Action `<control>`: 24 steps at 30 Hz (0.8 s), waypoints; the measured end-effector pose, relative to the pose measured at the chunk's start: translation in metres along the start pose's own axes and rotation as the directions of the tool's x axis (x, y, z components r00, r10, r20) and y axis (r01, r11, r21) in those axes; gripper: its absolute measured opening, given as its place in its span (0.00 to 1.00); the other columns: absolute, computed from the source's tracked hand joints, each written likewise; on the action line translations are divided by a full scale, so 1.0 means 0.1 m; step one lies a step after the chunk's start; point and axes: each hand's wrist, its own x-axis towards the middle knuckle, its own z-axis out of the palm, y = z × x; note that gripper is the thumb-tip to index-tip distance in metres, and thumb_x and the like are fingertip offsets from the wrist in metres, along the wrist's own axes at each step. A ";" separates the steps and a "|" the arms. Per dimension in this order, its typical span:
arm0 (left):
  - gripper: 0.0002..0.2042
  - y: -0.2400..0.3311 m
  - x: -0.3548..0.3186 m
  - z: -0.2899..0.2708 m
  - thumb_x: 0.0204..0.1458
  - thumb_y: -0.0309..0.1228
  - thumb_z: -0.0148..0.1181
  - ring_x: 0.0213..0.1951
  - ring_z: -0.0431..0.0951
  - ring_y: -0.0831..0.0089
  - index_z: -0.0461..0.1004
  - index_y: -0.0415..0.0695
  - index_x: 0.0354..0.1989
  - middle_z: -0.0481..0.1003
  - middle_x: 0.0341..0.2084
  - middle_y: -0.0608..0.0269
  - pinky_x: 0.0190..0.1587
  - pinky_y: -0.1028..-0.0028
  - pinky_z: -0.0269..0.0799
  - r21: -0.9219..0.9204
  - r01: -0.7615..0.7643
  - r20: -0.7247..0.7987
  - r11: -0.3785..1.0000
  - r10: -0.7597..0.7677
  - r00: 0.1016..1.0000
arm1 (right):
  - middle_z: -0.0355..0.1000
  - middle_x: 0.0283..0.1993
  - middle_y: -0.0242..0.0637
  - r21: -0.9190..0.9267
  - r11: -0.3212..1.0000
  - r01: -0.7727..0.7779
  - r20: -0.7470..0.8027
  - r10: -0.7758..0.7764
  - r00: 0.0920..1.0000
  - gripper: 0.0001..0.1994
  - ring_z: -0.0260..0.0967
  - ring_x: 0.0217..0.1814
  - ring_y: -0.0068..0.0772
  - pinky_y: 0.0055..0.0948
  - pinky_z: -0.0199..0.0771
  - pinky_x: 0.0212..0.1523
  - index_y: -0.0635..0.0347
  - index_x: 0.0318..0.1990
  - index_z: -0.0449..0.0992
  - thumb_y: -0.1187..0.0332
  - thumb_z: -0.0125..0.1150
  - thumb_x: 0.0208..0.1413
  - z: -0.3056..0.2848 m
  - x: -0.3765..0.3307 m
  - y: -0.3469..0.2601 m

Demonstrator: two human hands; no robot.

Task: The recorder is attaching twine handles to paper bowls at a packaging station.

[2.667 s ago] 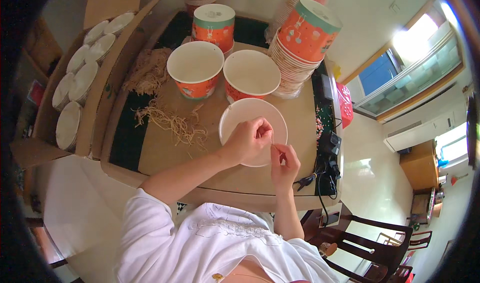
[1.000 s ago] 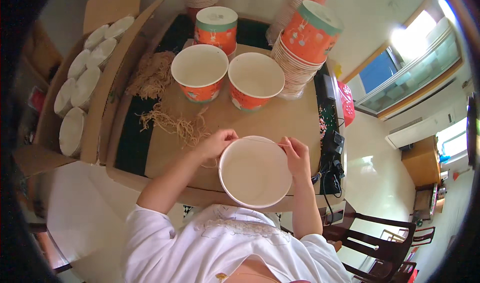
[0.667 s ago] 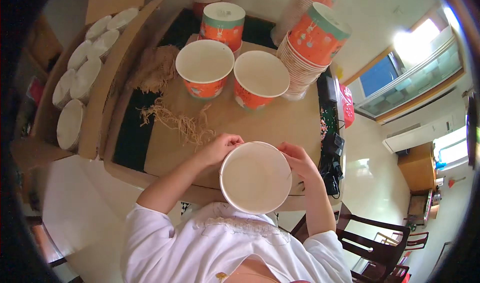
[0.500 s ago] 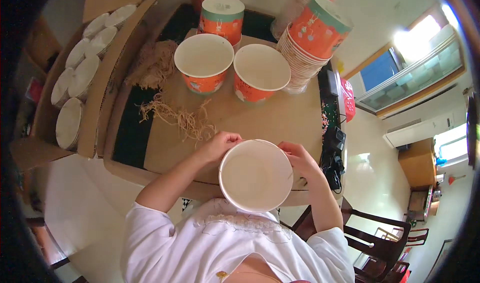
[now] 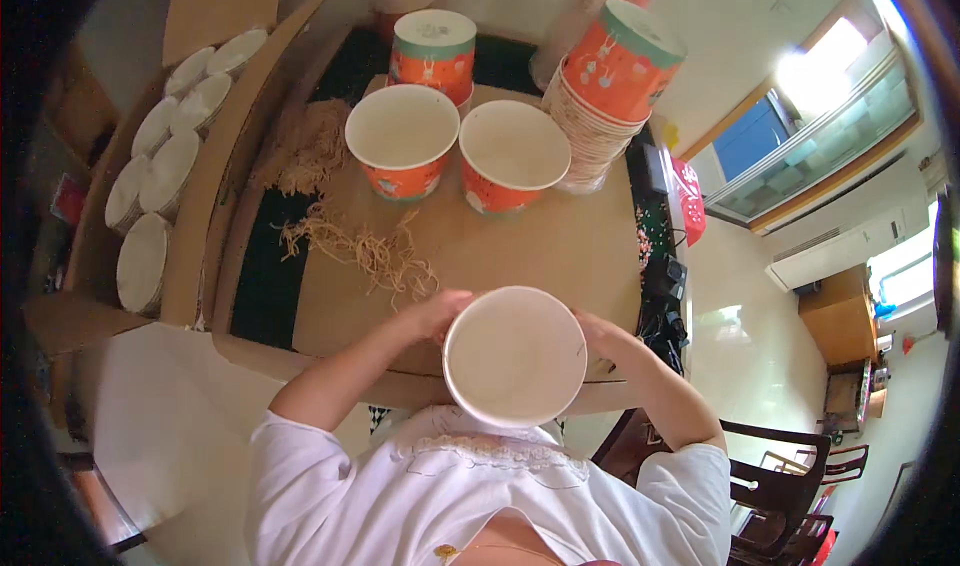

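Close to my chest, a large round paper tub stands with its white inside and rim toward me. My left hand is closed against its left side, fingertips partly behind the rim. On the opposite side my right hand grips the tub, its fingers mostly hidden. A short thin dark line shows at the right inner wall. Beyond my hands, tan strings lie loose on a cardboard sheet, with a bigger bundle of tan string behind. Two orange-printed paper tubs, a left one and a right one, stand mouth up.
An upside-down orange tub sits behind these two. A tall tub stack leans at the back right. Black cables and adapters line the table's right edge. At left is an open carton of nested tubs; a dark wooden chair stands right.
My right hand has slid down and behind the tub's right side, its elbow swinging outward. My left hand has moved slightly lower behind the rim. The view has shifted a little.
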 end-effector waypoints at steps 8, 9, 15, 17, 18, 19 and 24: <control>0.26 2.01 -0.29 0.34 0.59 0.45 0.48 0.58 0.62 0.69 0.57 0.42 0.61 0.62 0.56 0.57 0.59 0.68 0.59 0.608 -0.430 -0.028 0.667 0.560 0.828 | 0.61 0.63 0.33 -0.094 0.741 0.665 -0.189 -0.669 0.719 0.24 0.59 0.63 0.27 0.29 0.64 0.58 0.59 0.64 0.58 0.65 0.48 0.61 -0.68 -1.06 -1.18; 0.27 2.25 -0.29 0.34 0.57 0.41 0.53 0.60 0.59 0.65 0.57 0.41 0.61 0.60 0.57 0.52 0.63 0.66 0.53 0.674 -0.574 -0.050 0.465 0.803 0.593 | 0.58 0.66 0.33 -0.219 0.801 0.557 -0.416 -0.594 0.689 0.23 0.58 0.64 0.26 0.26 0.60 0.59 0.60 0.64 0.58 0.64 0.46 0.63 -0.68 -1.26 -1.54; 0.34 3.86 0.31 0.27 0.44 0.39 0.66 0.60 0.55 0.44 0.59 0.43 0.59 0.54 0.58 0.41 0.61 0.56 0.55 0.799 -0.365 0.426 -0.478 0.878 -0.219 | 0.72 0.50 0.43 -0.714 0.469 0.520 -0.531 -0.847 0.034 0.20 0.69 0.52 0.33 0.31 0.68 0.52 0.58 0.61 0.61 0.60 0.36 0.67 -1.74 -1.34 -2.54; 0.36 4.26 0.58 0.22 0.43 0.39 0.65 0.63 0.51 0.41 0.56 0.43 0.61 0.49 0.62 0.37 0.63 0.55 0.51 0.770 -0.309 0.508 -0.558 0.829 -0.233 | 0.72 0.49 0.47 -0.828 0.406 0.386 -0.489 -0.861 -0.143 0.20 0.71 0.51 0.39 0.34 0.70 0.49 0.57 0.58 0.65 0.57 0.35 0.67 -2.17 -1.11 -2.67; 0.34 4.43 0.73 0.18 0.43 0.41 0.66 0.61 0.55 0.43 0.60 0.45 0.59 0.53 0.60 0.41 0.62 0.56 0.54 0.740 -0.262 0.544 -0.620 0.780 -0.309 | 0.72 0.48 0.48 -0.901 0.355 0.249 -0.413 -0.878 -0.243 0.20 0.71 0.52 0.41 0.35 0.69 0.49 0.57 0.57 0.65 0.56 0.34 0.67 -2.30 -1.02 -2.75; 0.32 4.54 0.88 0.14 0.42 0.43 0.66 0.59 0.58 0.44 0.63 0.47 0.57 0.58 0.57 0.45 0.61 0.57 0.57 0.706 -0.210 0.578 -0.676 0.722 -0.380 | 0.72 0.48 0.49 -0.904 0.317 0.286 -0.397 -0.871 -0.290 0.21 0.70 0.53 0.42 0.36 0.69 0.49 0.56 0.58 0.65 0.55 0.33 0.67 -2.40 -0.90 -2.77; 0.35 4.58 1.62 -0.03 0.40 0.43 0.67 0.63 0.52 0.44 0.61 0.52 0.60 0.52 0.63 0.47 0.63 0.52 0.54 0.689 -0.129 0.662 -0.713 0.692 -0.288 | 0.70 0.53 0.47 -0.805 0.338 0.488 -0.519 -0.800 -0.301 0.22 0.67 0.57 0.38 0.34 0.65 0.55 0.58 0.60 0.63 0.55 0.34 0.67 -2.90 -0.26 -2.67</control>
